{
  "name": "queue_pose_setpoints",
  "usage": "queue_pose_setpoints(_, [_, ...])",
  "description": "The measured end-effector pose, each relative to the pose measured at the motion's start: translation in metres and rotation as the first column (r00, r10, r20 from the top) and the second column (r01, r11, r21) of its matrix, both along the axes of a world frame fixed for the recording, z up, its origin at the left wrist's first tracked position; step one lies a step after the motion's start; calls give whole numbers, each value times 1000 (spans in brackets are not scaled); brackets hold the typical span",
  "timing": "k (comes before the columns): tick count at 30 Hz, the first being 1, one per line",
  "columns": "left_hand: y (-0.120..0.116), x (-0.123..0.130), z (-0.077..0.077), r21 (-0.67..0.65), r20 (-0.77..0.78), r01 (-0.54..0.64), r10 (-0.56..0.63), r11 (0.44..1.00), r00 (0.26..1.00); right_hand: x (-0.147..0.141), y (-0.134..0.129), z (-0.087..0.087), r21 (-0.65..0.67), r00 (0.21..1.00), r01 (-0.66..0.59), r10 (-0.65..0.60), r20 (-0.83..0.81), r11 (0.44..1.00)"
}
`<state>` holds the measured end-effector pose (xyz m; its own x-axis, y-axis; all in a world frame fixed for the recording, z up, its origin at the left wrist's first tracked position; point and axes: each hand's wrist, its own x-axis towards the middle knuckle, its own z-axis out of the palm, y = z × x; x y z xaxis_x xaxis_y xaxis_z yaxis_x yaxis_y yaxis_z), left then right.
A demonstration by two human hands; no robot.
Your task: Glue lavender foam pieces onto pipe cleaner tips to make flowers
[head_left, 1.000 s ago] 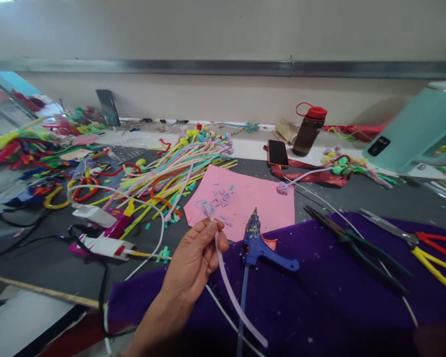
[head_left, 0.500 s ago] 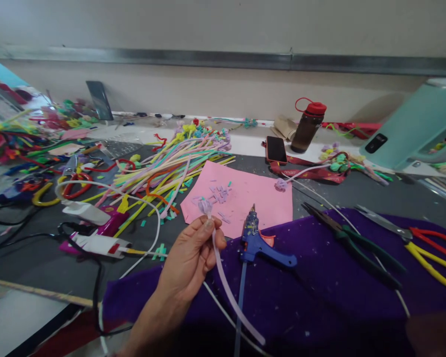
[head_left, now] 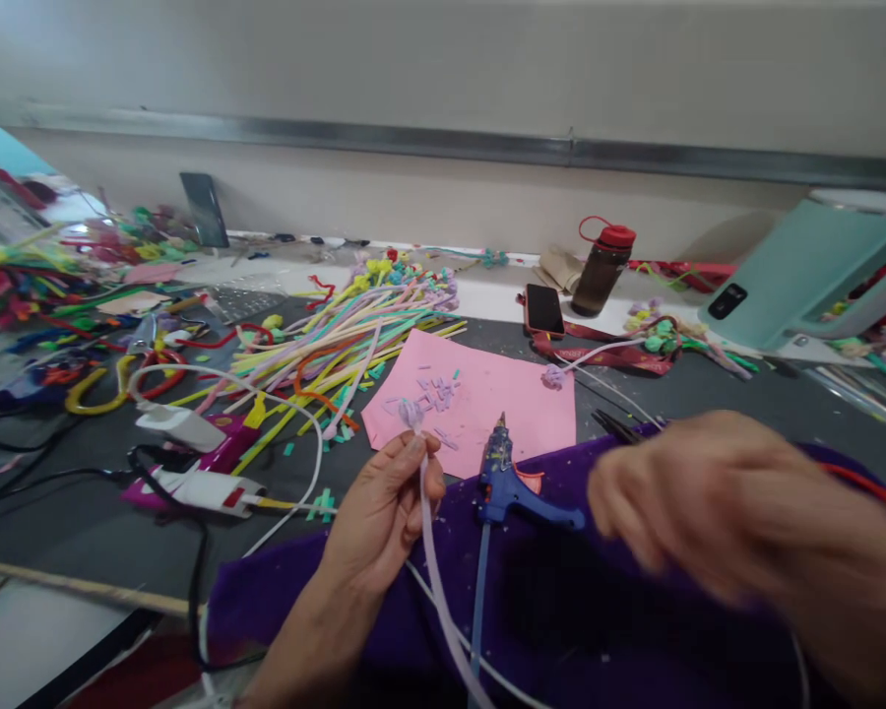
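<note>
My left hand (head_left: 380, 517) pinches a lavender pipe-cleaner flower (head_left: 411, 413) just under its head, the long stem (head_left: 437, 586) curving down towards me. Behind the flower lies a pink sheet (head_left: 506, 379) with small lavender snippets (head_left: 435, 391) on it. A blue glue gun (head_left: 498, 478) rests nozzle up between my hands, a glue stick coming out of its back. My right hand (head_left: 716, 497) hovers at the right, smeared by motion, so its fingers are unclear. It covers most of the pliers (head_left: 614, 425) and the red-handled scissors.
Bundled pipe cleaners (head_left: 340, 345) fill the left middle. Cords and a white plug (head_left: 179, 425) lie at left. Along the back stand a phone (head_left: 544, 310), a red-capped bottle (head_left: 603, 271) and a mint kettle (head_left: 790, 276). Purple cloth (head_left: 273, 596) covers the near side.
My right hand has come in from the lower right corner over the pliers and scissors. The left hand keeps its pinch on the flower. The view has shifted slightly.
</note>
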<state>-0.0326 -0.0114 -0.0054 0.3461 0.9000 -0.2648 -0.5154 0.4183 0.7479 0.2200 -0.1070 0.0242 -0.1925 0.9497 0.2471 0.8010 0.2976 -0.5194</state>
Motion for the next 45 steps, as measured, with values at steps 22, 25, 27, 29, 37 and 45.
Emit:
queue_pose_setpoints(22, [0,-10,2,16,158,-52,49,998,986,-27,74,-21,-237,997,-40,24,-70,971])
queue_pose_setpoints(25, [-1,-11,3,13,160,-57,55,998,986,-11,81,-15,-324,779,-180,-66,-624,929])
queue_pose_setpoints(27, [0,-10,3,16,155,-47,44,999,987,-7,84,-16,-311,532,-272,-128,-837,911])
queue_pose_setpoints(29, [0,-9,2,25,140,-35,31,999,990,-8,86,-19,-276,361,-321,-152,-920,906])
queue_pose_setpoints(37, [-6,-3,1,31,-116,-8,12,999,993,-32,57,-22,-261,514,-296,-77,-854,919])
queue_pose_setpoints(45, [-6,0,-5,-12,-124,-53,51,999,991,-38,34,-27,-303,779,-225,-15,-627,926])
